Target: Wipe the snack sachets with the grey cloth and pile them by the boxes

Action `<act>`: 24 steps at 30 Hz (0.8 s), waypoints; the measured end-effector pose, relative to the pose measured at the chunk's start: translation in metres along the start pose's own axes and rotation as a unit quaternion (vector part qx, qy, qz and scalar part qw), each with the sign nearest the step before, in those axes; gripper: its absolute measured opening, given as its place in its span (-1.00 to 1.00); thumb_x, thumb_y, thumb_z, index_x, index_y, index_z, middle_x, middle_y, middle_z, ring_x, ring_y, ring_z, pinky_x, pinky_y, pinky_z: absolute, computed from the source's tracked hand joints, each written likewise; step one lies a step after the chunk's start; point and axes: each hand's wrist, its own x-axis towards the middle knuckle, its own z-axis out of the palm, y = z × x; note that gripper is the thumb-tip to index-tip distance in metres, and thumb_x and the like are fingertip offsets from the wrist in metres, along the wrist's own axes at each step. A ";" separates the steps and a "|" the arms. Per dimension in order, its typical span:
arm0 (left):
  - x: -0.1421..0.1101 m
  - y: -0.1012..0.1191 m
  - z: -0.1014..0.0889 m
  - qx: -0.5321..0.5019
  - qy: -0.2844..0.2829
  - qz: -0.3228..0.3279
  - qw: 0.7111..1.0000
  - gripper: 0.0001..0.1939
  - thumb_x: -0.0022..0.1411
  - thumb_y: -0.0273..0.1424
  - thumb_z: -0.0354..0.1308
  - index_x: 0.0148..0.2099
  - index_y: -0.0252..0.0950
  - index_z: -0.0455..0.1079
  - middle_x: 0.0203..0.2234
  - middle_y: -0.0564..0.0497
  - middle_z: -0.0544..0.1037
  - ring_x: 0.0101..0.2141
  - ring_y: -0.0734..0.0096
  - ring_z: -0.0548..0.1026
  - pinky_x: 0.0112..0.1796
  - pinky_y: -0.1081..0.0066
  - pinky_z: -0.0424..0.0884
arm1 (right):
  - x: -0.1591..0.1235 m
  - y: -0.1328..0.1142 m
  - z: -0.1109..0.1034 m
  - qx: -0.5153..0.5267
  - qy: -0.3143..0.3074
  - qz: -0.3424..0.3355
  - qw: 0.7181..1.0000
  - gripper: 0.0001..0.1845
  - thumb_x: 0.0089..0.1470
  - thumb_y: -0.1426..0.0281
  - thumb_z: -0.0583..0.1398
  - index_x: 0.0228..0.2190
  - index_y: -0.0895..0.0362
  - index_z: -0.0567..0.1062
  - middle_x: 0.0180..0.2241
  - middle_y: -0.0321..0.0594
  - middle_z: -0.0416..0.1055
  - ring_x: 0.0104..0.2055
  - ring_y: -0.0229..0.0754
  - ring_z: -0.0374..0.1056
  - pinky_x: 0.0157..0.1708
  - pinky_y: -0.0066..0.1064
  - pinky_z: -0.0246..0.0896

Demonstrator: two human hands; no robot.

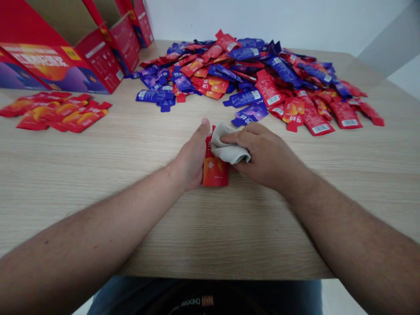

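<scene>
The view came from a camera worn on the person's head, facing forward and angled down at the left hand (pixel 192 155) and right hand (pixel 262 155) from close above. It looked across the wooden counter (pixel 98 183) toward a white wall (pixel 262 17), while its lower edge took in the person's lap (pixel 203 297).

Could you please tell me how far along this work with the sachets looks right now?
Apparently done: overlapping red sachets lie apart on the left. In hand: the left hand holds a red sachet while the right hand presses a white cloth on it. Left: the large red and blue sachet heap.
</scene>
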 end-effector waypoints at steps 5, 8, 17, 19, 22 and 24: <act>0.002 0.000 -0.004 0.010 0.037 0.003 0.999 -0.28 0.50 0.20 -0.03 0.11 -0.34 0.57 -0.39 -0.16 0.70 -0.26 0.04 0.73 -0.17 0.19 0.65 | -0.001 -0.004 -0.003 0.064 -0.097 -0.071 0.991 -0.56 0.13 0.39 0.39 0.07 0.06 0.67 -0.09 -0.08 0.52 -0.10 -0.01 0.47 -0.09 -0.21 0.41; 0.002 0.003 -0.004 0.002 0.032 -0.005 0.999 -0.28 0.54 0.17 -0.11 0.12 -0.33 0.56 -0.38 -0.16 0.69 -0.23 0.02 0.73 -0.14 0.14 0.65 | 0.000 -0.006 -0.004 0.050 -0.067 -0.046 0.995 -0.53 0.12 0.42 0.38 0.09 0.08 0.67 -0.10 -0.06 0.51 -0.11 0.00 0.46 -0.08 -0.20 0.40; 0.006 0.011 -0.010 0.022 0.078 -0.006 0.997 -0.36 0.54 0.17 -0.08 0.01 -0.25 0.56 -0.34 -0.12 0.67 -0.30 0.09 0.70 -0.22 0.16 0.64 | -0.002 0.000 -0.010 0.075 -0.139 -0.068 0.985 -0.51 0.08 0.44 0.43 0.07 0.00 0.67 -0.04 -0.11 0.53 -0.09 -0.03 0.49 -0.07 -0.23 0.40; 0.006 0.012 -0.010 0.013 0.075 -0.018 0.997 -0.36 0.54 0.17 -0.11 -0.01 -0.23 0.55 -0.33 -0.11 0.67 -0.30 0.09 0.70 -0.23 0.15 0.64 | -0.001 0.003 -0.011 0.054 -0.109 -0.059 0.991 -0.50 0.07 0.42 0.43 0.08 0.04 0.68 -0.08 -0.09 0.53 -0.10 -0.02 0.48 -0.08 -0.22 0.39; 0.006 0.014 -0.009 0.015 0.082 -0.014 0.996 -0.38 0.55 0.15 -0.11 -0.02 -0.24 0.55 -0.32 -0.12 0.67 -0.29 0.12 0.70 -0.22 0.18 0.64 | -0.001 0.004 -0.011 0.072 -0.126 -0.078 0.986 -0.51 0.08 0.42 0.43 0.08 0.03 0.67 -0.04 -0.09 0.54 -0.10 -0.03 0.49 -0.10 -0.25 0.39; 0.006 0.014 -0.009 0.018 0.086 -0.003 0.996 -0.39 0.55 0.13 -0.09 -0.01 -0.26 0.54 -0.31 -0.13 0.67 -0.28 0.12 0.70 -0.20 0.18 0.64 | -0.001 0.005 -0.012 0.099 -0.162 -0.095 0.977 -0.50 0.07 0.44 0.42 0.08 0.01 0.67 0.00 -0.11 0.55 -0.07 -0.04 0.51 -0.07 -0.25 0.41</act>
